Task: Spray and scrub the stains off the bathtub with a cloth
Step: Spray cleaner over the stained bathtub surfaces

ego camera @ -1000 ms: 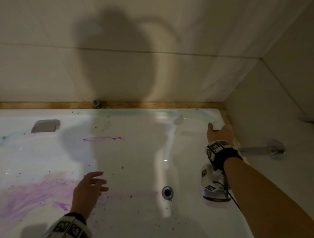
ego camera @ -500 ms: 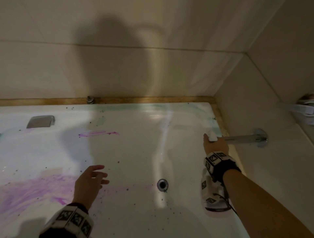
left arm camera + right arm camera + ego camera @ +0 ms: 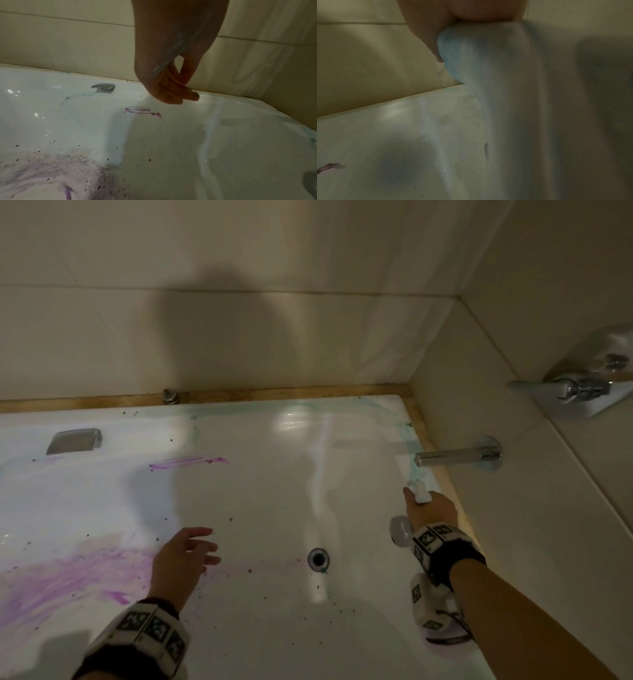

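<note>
Gripping one white cloth [image 3: 420,494] against the bathtub [image 3: 260,494] wall below the single spout [image 3: 455,455], the right hand [image 3: 432,510] works while the left hand [image 3: 183,559] hovers loose-fingered, holding nothing, between two purple stains [image 3: 68,577].

Black wristbands [image 3: 445,563] carry white blocks printed with square black markers.

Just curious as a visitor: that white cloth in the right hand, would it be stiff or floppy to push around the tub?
Probably floppy: the cloth bunches in the right hand. Its blue tint suggests it is damp, likely gliding on the glossy bathtub.
</note>
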`<state>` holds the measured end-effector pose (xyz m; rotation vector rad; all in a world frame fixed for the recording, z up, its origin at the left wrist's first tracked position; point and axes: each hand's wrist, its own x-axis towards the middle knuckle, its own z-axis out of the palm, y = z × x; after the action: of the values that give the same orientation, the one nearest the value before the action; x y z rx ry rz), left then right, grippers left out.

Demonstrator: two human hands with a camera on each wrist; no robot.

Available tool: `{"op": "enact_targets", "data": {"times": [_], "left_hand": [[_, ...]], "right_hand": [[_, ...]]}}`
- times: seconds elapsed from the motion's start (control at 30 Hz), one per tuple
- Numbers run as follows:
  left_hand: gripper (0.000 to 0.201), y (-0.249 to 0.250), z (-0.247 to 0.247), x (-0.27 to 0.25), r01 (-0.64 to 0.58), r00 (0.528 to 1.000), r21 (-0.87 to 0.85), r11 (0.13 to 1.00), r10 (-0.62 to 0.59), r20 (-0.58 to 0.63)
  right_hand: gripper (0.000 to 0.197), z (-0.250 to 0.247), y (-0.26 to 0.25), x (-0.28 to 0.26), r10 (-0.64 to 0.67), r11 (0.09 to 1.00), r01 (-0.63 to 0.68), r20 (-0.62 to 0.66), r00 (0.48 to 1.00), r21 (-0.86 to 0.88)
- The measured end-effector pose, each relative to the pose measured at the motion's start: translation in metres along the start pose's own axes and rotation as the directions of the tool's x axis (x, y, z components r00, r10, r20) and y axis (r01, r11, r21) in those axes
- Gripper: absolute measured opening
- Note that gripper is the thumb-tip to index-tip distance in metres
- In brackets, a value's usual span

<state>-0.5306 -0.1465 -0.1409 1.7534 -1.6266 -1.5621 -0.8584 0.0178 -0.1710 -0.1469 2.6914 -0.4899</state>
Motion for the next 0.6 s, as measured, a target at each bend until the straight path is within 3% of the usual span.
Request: {"op": "enact_targets", "data": {"times": [0.1, 0.33, 0.47, 0.6], "left_hand": [[0.023, 0.001, 0.005, -0.011, 0.003, 1.000, 0.004, 1.000, -0.003, 0.012], [0.023, -0.011, 0.011, -0.038, -0.010, 0.999, 0.047, 0.999, 0.007, 0.046], [0.024, -0.021, 0.013, -0.057, -0.019, 0.998, 0.037, 0.999, 0.017, 0.059], [0.021, -0.045, 0.018, -0.076, -0.009, 0.983, 0.130, 0.991, -0.015, 0.182]], "right_hand": [[0.057, -0.006, 0.016, -0.002, -0.034, 0.999, 0.032, 0.061, 0.998, 0.034], [0.050, -0.028, 0.054, -0.020, 0.044, 0.991, -0.039, -0.033, 0.998, 0.129], [0.052, -0.038, 0.073, -0.029, 0.000, 0.992, -0.006, 0.047, 0.999, 0.129], [0.053, -0.046, 0.096, -0.039, 0.012, 0.989, -0.021, 0.056, 0.998, 0.146]]}}
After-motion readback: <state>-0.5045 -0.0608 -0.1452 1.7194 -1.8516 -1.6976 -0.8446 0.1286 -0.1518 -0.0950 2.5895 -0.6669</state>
